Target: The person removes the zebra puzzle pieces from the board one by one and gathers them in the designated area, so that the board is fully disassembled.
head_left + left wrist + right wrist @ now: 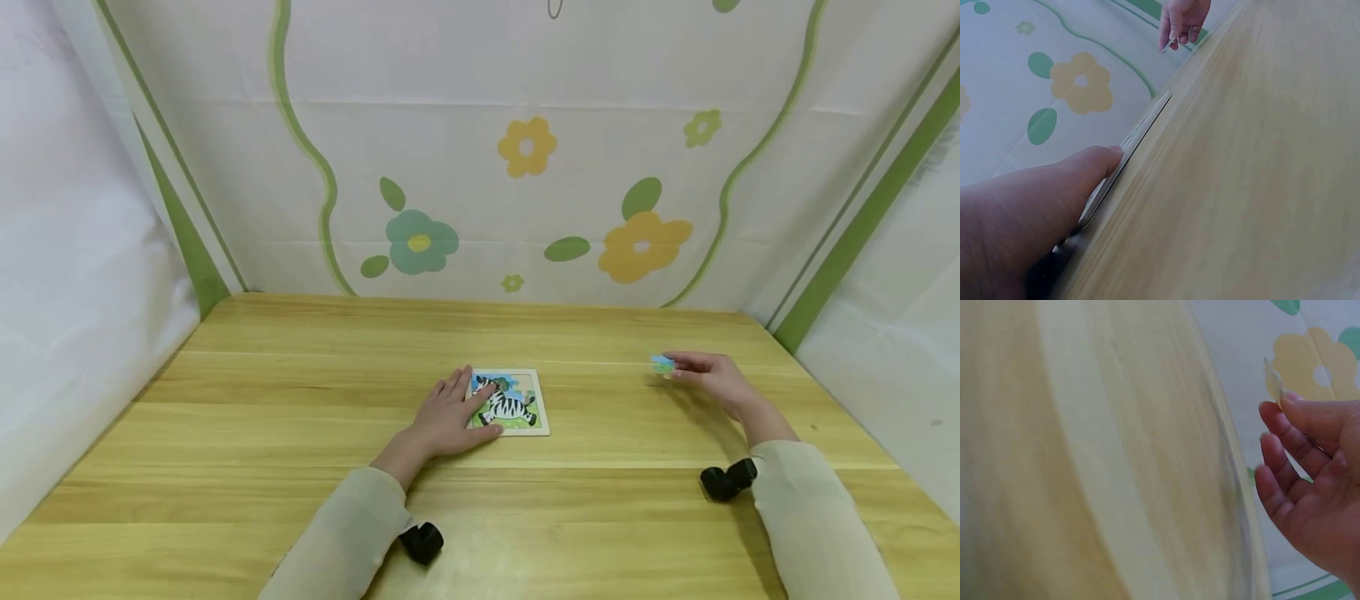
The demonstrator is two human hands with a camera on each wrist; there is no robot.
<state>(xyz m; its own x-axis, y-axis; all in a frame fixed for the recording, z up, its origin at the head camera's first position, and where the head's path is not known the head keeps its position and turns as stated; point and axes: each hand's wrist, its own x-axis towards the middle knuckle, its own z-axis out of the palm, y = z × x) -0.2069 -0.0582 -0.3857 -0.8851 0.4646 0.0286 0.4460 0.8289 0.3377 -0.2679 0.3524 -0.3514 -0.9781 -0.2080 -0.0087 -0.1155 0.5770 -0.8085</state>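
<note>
A square zebra jigsaw puzzle [546, 421] in a pale wooden frame lies flat on the table. Bare tan backing shows in its upper right part. My left hand [453, 417] rests over the puzzle's left side with fingers spread, the thumb on the lower edge; part of the picture is hidden under it. Off to the right, my right hand [712, 382] pinches a small blue and green puzzle piece [662, 363] between thumb and fingertips, above the table. In the right wrist view the piece [1272, 375] appears nearly edge-on, and the other fingers are loosely bent.
The wooden table [300, 358] runs back to a white curtain [465, 167] printed with flowers and leaves. More white fabric hangs along the left and right sides. A black wrist camera [423, 543] sits by the left sleeve, another [727, 481] by the right.
</note>
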